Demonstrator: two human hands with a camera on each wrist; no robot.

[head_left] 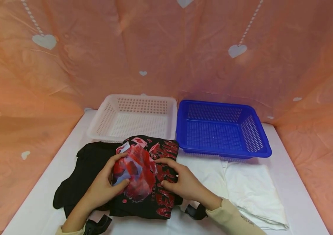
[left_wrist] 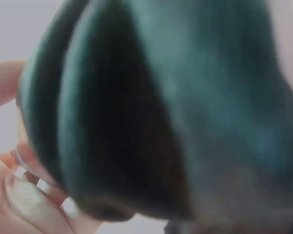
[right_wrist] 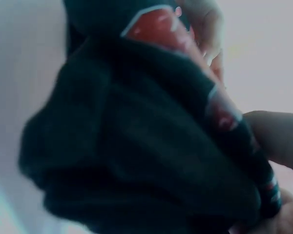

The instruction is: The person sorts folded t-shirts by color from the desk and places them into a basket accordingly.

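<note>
From the head view I see my left hand (head_left: 107,186) curled round the left edge of the black printed shirt (head_left: 142,173), thumb on top of the red picture and fingers tucked under the fold; my right hand (head_left: 181,182) pinches the fabric on the other side, fingers bent over the red lettering; both hands have cloth in them. The left wrist view shows only dark folds bunched close to the lens with fingertips (left_wrist: 5,83) at the edge; the right wrist view shows the same dark bundle, too blurred to read finger positions.

The shirt lies partly folded on the white table (head_left: 37,212), just in front of the white basket (head_left: 101,124), its black sleeve spilling to the left; I judge it light, limp and prone to slumping out of shape, so the folded edges are the place to hold, not the loose sleeve; the print probably feels slightly tacky, no slip risk.

The blue basket (head_left: 260,137) sits beside the white one, touching or nearly so; a folded white cloth (head_left: 251,189) lies in front of it, near my right forearm.
</note>
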